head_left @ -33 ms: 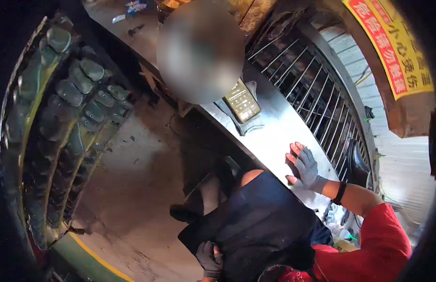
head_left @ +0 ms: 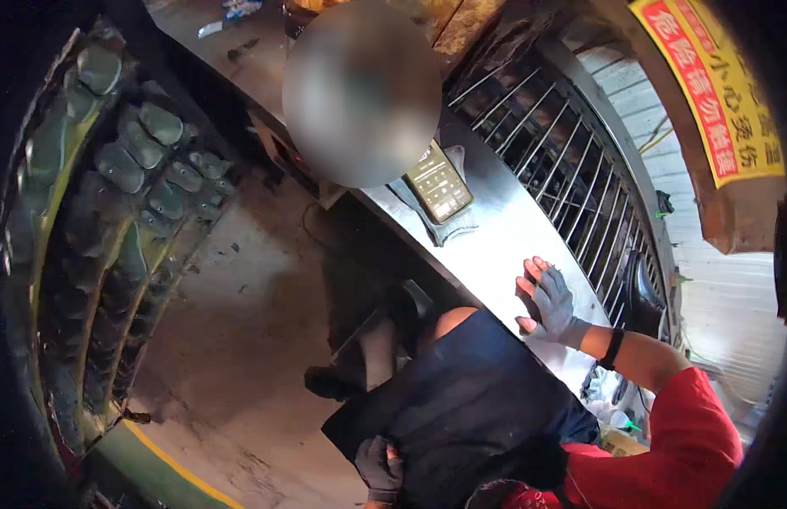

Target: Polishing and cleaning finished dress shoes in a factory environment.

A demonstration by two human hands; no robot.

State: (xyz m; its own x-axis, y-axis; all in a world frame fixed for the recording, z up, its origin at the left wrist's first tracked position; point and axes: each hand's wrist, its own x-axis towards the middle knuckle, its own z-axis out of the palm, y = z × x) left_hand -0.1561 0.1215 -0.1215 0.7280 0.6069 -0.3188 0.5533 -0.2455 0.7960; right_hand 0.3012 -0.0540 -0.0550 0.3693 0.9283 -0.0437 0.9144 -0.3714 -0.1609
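Grey-gloved right fingers (head_left: 553, 282) splay loose on smooth metal (head_left: 485, 259); whether left fingers (head_left: 374, 451) clench is unclear.

The view shifted very slightly: the dark, rounded pieces (head_left: 162, 125) appeared further left, the yellow-and-red sign (head_left: 714, 102) slightly lower.

Left hand (head_left: 379, 468): forearm (head_left: 377, 505) cut off by lower edge. Phone (head_left: 444, 191) partly hidden behind blurred oval (head_left: 362, 93).

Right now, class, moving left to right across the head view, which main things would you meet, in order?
Dark rounded pieces in rows, gloved left hand, lit phone, gloved right hand, black wristband, yellow-and-red sign.
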